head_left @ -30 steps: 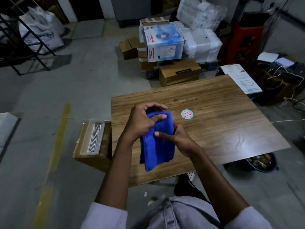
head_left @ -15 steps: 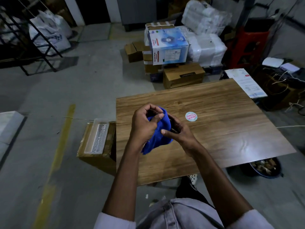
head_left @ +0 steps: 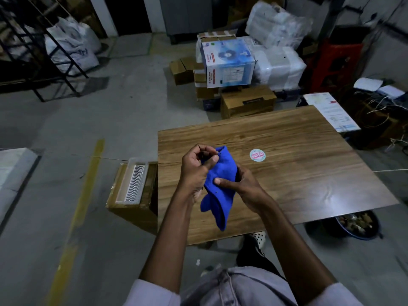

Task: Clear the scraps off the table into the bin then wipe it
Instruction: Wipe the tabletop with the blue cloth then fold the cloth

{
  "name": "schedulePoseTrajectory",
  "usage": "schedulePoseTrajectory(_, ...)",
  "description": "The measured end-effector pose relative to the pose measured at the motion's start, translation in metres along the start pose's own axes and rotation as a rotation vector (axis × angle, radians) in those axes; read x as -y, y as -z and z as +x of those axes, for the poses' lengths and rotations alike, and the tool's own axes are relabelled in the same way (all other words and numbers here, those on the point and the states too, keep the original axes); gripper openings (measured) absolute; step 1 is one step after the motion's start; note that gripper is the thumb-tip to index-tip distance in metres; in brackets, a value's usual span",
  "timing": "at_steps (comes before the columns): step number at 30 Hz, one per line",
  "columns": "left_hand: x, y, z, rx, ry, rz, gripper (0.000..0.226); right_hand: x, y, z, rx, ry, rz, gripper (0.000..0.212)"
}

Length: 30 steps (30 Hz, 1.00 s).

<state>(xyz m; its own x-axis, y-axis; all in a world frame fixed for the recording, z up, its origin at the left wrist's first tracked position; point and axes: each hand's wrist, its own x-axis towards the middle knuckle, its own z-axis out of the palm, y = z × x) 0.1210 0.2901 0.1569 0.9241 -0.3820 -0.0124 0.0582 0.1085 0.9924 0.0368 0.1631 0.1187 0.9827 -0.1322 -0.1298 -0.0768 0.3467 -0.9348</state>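
Observation:
A blue cloth (head_left: 218,188) hangs folded above the near left part of the wooden table (head_left: 298,173). My left hand (head_left: 196,168) pinches its upper edge, and my right hand (head_left: 240,186) grips its right side with the thumb across the front. A round sticker (head_left: 257,155) lies on the tabletop just right of the hands. On the floor under the table's near right corner stands a dark bin (head_left: 356,224) holding scraps, partly hidden by the tabletop.
A cardboard box with a white tray (head_left: 132,186) stands against the table's left side. Stacked boxes (head_left: 227,62) and wrapped bundles crowd the floor beyond the table. Papers (head_left: 331,113) and tangled wires lie at the far right. A foot shows under the table.
The cloth hung long a second ago, was bunched up between both hands, and now hangs down again, folded lengthwise. The view has shifted slightly.

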Motion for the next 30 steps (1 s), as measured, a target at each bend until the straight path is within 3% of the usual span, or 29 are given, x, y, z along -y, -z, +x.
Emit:
schedulePoseTrajectory(4,0.001,0.003,0.005,0.029,-0.071,0.073,0.030,0.002,-0.001,-0.005,-0.034,-0.036,0.032,0.041)
schedulePoseTrajectory(10,-0.003,0.001,0.008,0.057,-0.210,0.147,0.030,0.003,0.001,-0.010,-0.036,-0.067,0.152,0.033)
schedulePoseTrajectory(14,0.006,0.003,0.008,-0.179,-0.334,0.247,0.031,0.002,-0.008,-0.010,-0.208,-0.003,0.054,0.023)
schedulePoseTrajectory(16,0.013,0.003,0.003,-0.265,-0.154,0.155,0.054,-0.001,-0.013,-0.007,-0.337,0.038,0.044,0.022)
schedulePoseTrajectory(18,0.018,0.002,-0.004,-0.141,0.202,-0.099,0.080,-0.002,-0.019,-0.004,-0.431,0.060,0.067,0.023)
schedulePoseTrajectory(19,0.022,0.003,-0.010,0.014,0.354,-0.230,0.081,-0.003,-0.022,-0.003,-0.461,0.070,0.067,0.023)
schedulePoseTrajectory(21,0.021,0.003,-0.024,0.196,0.530,-0.372,0.058,-0.007,-0.027,-0.001,-0.507,0.079,-0.022,0.023)
schedulePoseTrajectory(23,0.023,0.002,-0.025,0.247,0.565,-0.376,0.044,-0.013,-0.031,-0.001,-0.522,0.078,-0.151,0.035)
schedulePoseTrajectory(26,0.022,0.006,-0.014,0.177,0.566,-0.346,0.054,-0.014,-0.031,-0.003,-0.450,-0.025,-0.123,0.057)
schedulePoseTrajectory(28,0.019,0.013,-0.006,0.154,0.587,-0.319,0.064,-0.011,-0.026,-0.006,-0.292,-0.107,-0.046,0.049)
schedulePoseTrajectory(30,0.018,0.019,-0.001,0.156,0.605,-0.331,0.055,-0.008,-0.020,-0.013,-0.138,-0.161,-0.089,0.037)
